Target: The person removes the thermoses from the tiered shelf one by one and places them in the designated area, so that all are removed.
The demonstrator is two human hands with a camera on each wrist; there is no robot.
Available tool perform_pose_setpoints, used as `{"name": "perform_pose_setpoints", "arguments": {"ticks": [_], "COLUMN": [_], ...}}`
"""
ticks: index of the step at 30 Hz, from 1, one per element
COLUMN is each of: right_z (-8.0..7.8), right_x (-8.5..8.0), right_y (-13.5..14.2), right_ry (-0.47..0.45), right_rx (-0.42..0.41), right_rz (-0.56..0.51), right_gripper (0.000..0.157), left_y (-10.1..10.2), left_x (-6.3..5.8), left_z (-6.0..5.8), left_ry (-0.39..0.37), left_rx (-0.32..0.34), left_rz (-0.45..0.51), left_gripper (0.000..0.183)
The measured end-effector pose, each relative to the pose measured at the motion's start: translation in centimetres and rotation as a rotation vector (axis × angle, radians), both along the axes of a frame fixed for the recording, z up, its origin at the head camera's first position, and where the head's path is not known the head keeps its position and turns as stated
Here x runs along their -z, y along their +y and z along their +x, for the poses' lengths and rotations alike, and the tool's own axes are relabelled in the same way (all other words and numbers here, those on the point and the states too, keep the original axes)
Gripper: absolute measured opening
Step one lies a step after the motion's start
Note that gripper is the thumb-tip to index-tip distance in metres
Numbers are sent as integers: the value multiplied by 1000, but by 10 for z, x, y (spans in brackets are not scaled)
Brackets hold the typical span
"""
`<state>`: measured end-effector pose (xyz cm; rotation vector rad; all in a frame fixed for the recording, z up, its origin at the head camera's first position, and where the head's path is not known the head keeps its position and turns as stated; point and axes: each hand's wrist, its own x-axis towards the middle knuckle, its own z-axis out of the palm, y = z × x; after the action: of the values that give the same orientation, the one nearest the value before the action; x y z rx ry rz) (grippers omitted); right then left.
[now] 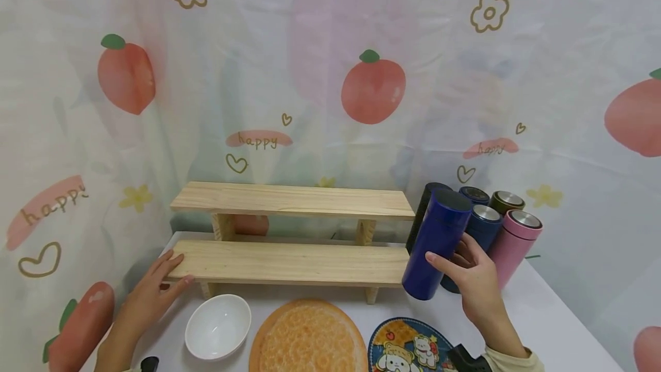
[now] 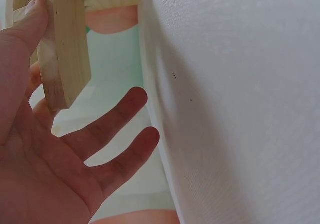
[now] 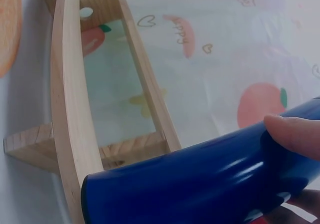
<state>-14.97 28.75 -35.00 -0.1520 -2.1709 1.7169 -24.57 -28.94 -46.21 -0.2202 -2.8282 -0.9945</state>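
Observation:
A dark blue thermos bottle [image 1: 436, 243] is gripped in my right hand [image 1: 477, 283], the thumb on its near side. It leans slightly, its base by the right end of the lower board of a two-tier wooden shelf [image 1: 289, 262]. In the right wrist view the glossy thermos [image 3: 200, 179] lies across the lower part, close to the shelf's boards. My left hand [image 1: 150, 294] holds the left end of the lower board. From the left wrist, the thumb and some fingers lie on either side of the board [image 2: 67, 44], while two fingers stretch out free.
Behind the held thermos stand several others: a black one [image 1: 424, 217], blue ones [image 1: 484, 227], a dark green one [image 1: 508, 201] and a pink one [image 1: 513, 245]. In front of the shelf lie a white bowl [image 1: 218, 327], a round orange-brown mat [image 1: 308, 340] and a cartoon mat [image 1: 408, 346].

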Motion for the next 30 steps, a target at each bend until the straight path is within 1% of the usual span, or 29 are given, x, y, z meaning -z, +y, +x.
{"name": "perform_pose_setpoints", "arguments": {"ticks": [4,9,14,22,25,30], "right_z": [2,7,9,10,10,9], "right_x": [0,3,7,18,22,26], "right_y": [6,13,22,34,36,36], "right_ry": [-13,-3,-8,-73,-98,-128], "right_rx": [29,45,65,95,110,111], "right_rz": [9,-28,-42,-26,-6,13], "right_gripper": [85,89,92,96,96,98], "left_y": [0,1,1,1,1,1], "left_x": [-1,-2,-2,-1,-1,-1], "left_z": [1,1,4,3,3,2], "left_ry": [9,-11,-11,-14,-4,-3], "left_rx": [5,-6,-8,-8,-3,-4], "left_rz": [5,-2,-3,-4,4,13], "left_gripper": [84,87,87,89,88,85]}}
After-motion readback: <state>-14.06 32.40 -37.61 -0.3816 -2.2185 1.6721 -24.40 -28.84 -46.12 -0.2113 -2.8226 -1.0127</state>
